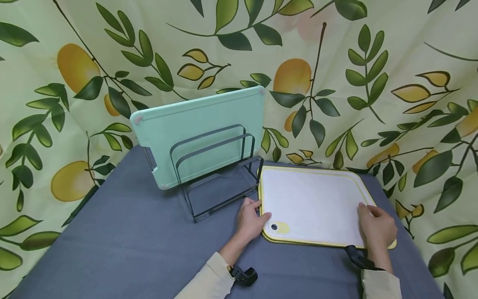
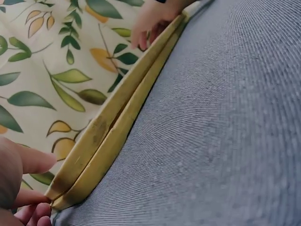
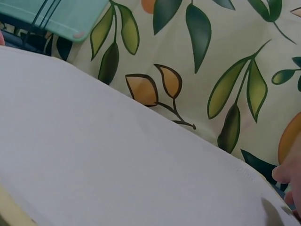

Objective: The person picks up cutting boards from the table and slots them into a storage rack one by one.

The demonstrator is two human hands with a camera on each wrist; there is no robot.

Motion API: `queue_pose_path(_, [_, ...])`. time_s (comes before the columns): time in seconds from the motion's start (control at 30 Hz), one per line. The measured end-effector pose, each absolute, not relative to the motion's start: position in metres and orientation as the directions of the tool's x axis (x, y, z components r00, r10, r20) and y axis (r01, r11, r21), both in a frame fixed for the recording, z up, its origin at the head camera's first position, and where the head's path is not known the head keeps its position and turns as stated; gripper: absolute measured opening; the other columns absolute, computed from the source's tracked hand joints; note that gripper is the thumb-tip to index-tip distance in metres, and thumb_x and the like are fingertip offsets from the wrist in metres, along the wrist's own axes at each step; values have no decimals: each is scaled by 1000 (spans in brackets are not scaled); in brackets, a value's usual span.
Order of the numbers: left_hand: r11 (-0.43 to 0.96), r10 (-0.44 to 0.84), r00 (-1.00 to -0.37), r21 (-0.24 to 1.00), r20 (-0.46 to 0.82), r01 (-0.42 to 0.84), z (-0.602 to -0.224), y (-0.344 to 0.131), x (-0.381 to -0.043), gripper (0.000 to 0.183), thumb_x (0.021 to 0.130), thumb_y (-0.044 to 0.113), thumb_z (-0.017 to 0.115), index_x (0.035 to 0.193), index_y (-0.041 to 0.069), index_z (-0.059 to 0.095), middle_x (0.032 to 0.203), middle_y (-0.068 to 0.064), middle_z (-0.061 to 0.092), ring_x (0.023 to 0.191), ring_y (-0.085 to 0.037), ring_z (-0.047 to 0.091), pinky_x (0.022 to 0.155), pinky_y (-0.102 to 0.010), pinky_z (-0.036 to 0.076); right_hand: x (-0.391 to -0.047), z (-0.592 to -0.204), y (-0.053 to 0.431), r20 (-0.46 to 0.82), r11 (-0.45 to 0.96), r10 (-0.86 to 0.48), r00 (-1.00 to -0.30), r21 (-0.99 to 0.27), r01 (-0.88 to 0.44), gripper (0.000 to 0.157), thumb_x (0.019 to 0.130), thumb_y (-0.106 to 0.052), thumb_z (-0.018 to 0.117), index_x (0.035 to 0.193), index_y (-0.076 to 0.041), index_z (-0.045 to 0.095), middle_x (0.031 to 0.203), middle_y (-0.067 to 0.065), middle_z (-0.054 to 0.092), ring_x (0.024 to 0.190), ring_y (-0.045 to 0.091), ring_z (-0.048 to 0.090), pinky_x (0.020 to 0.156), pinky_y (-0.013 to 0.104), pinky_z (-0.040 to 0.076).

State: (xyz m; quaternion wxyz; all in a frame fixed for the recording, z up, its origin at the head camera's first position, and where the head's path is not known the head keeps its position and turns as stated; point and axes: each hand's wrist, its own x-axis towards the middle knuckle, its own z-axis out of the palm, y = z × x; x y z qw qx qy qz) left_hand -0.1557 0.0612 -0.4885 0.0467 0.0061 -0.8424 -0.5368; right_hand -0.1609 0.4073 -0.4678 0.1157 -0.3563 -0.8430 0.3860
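Two yellow-edged cutting boards lie stacked flat on the table; the upper cutting board (image 1: 317, 203) shows a white face and a yellow corner with a hole. Below it, the lower cutting board (image 2: 101, 174) shows as a second yellow edge in the left wrist view. My left hand (image 1: 251, 220) grips the upper board's left edge, thumb over the rim, fingertips right at the seam between the boards. At the opposite edge my right hand (image 1: 379, 226) holds the upper board, its fingertips partly hidden underneath.
A black wire rack (image 1: 220, 211) stands left of the stack, close to its back left corner. A mint-green cutting board (image 1: 201, 133) leans upright in it. A curtain (image 1: 410, 166) with a fruit and leaf print hangs behind the dark blue tablecloth (image 1: 123, 236).
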Motion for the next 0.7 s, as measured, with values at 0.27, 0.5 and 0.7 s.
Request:
queue_pose_path(0.27, [195,0,-1000,980,30,30,-484,66,-156,62,80,8,80,137,-2,60,103,-9,55,91,-14,53,75,-19,40,-162,-467,406,-83,404,727,-681,-751,522,72,94,-63,49,137,-7,62,139,20,59,129,43,50,102,57,37])
queue_pose_path(0.5, [115,-15,-1000,993,-25,-27,-479,74,-162,58,90,11,74,141,-5,53,115,-16,60,87,-12,60,73,-20,51,-161,-466,406,-81,389,734,-675,-764,515,72,95,-61,48,144,-10,56,146,20,54,134,42,46,109,58,33])
queue_pose_path(0.7, [361,-126,-992,932,11,-35,-481,81,-168,48,91,26,74,134,7,66,96,-3,61,73,-8,55,66,-25,44,-160,-469,410,-59,413,739,-672,-748,520,70,95,-61,48,143,-10,58,145,19,56,132,42,48,108,58,34])
